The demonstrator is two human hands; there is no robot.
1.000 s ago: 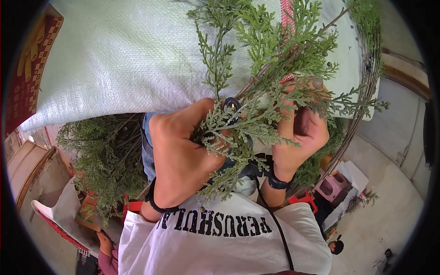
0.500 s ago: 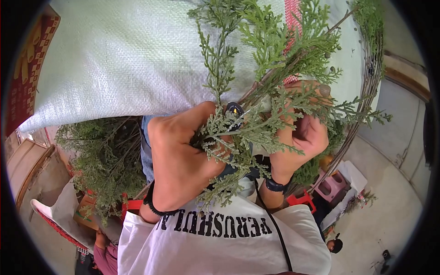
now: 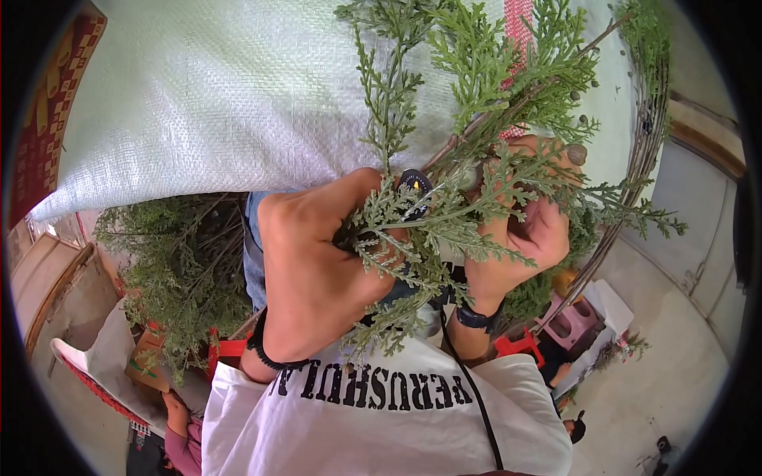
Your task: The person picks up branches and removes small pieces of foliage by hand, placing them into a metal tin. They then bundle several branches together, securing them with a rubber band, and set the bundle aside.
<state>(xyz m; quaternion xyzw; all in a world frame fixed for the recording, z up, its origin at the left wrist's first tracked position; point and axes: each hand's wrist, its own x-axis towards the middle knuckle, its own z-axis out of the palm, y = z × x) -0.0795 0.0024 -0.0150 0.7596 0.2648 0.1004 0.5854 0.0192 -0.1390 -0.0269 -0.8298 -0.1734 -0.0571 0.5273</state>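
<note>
My left hand (image 3: 313,262) is closed around the stems of a grey-green leafy sprig (image 3: 444,218), whose leaves hide the fingertips. A small round black disc (image 3: 416,187) with a printed face shows beside its thumb; what it belongs to is hidden. My right hand (image 3: 528,230) has its fingers curled in a pinch on the stems, partly covered by leaves. A brown twiggy branch (image 3: 484,127) with bright green foliage runs from between the hands up to the right. Beneath lies a white woven sack (image 3: 230,103) with a red stripe.
A pile of green branches (image 3: 171,274) lies at the left, and a bundle of long stems (image 3: 643,151) stands at the right. A red printed package (image 3: 59,95) is at far left. Behind me are a pink stool (image 3: 575,325) and another person's arm (image 3: 181,416).
The sack, sprig and branch have shifted slightly to the right in view. Both hands keep nearly the same grip. The person's arm at lower left has moved a little.
</note>
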